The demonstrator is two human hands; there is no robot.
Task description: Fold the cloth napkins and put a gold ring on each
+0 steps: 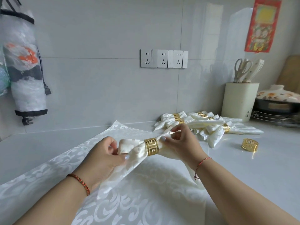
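Beside the ringed pile (206, 122) lies a spare ring (249, 144); both hands (103, 157) (183, 142) pinch the ringed napkin (138, 150)

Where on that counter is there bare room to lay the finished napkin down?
Bare counter lies right of the flat napkin, in front of the loose gold ring. Another patch sits far left, by the wall. It is crowded near the pile of ringed napkins and knife holder.
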